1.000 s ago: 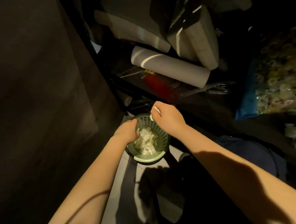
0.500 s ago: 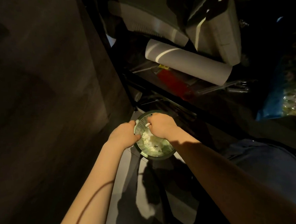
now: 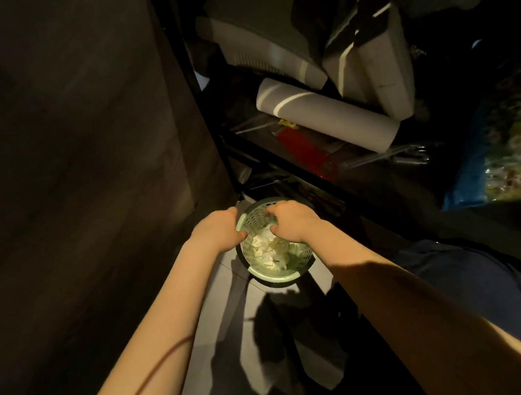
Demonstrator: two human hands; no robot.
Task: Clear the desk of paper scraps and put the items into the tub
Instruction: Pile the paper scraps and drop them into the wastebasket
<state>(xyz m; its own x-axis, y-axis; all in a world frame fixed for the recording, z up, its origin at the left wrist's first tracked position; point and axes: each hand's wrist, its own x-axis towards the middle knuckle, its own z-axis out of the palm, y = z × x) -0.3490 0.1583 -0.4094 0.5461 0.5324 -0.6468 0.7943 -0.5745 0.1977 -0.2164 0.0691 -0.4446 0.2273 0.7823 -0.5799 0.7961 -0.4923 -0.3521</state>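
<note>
A small round green perforated tub [image 3: 271,275] stands on the grey floor below the desk, holding several white paper scraps [image 3: 267,248]. My left hand [image 3: 218,232] grips the tub's left rim. My right hand [image 3: 291,221] reaches over the far rim into the tub with its fingers curled down over the scraps. Whether it holds any scrap is hidden by the hand itself.
A dark wall panel [image 3: 82,147] fills the left. Behind the tub a black shelf [image 3: 328,178] carries a grey paper roll [image 3: 324,114], a red item [image 3: 305,147] and grey boxes [image 3: 375,53]. A blue patterned bag [image 3: 500,152] is at right.
The tub was tipped toward me half a second ago and now sits more upright. My right hand, which pinched a white scrap above the rim, is now inside the tub.
</note>
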